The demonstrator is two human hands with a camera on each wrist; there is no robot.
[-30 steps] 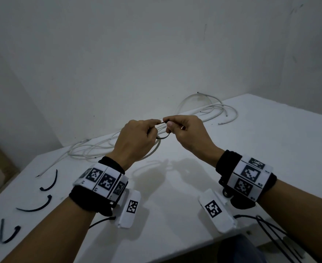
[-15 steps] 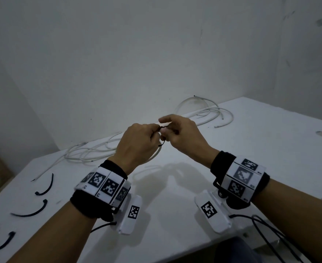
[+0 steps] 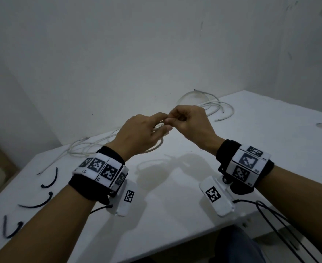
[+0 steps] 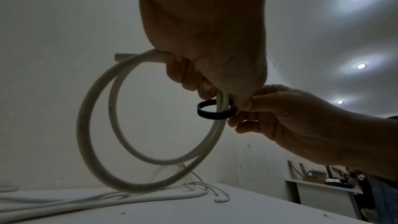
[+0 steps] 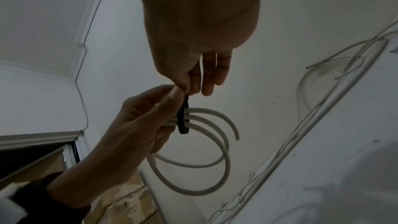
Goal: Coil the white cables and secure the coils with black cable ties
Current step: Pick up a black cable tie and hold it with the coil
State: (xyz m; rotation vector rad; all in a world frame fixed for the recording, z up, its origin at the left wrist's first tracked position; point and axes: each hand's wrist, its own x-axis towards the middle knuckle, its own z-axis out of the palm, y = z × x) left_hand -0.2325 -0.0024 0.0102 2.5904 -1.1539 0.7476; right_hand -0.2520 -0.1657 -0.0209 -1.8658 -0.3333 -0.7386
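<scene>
Tie looped round held coil, not yet snug.

Head: I see left hand (image 3: 141, 133) and right hand (image 3: 190, 124) meeting above the table (image 3: 194, 196).
Left wrist: left hand grips the white coil (image 4: 96, 125); the black tie (image 4: 215, 111) rings it loosely.
Right wrist: right hand pinches the tie; a slip could let the coil spring open.
</scene>
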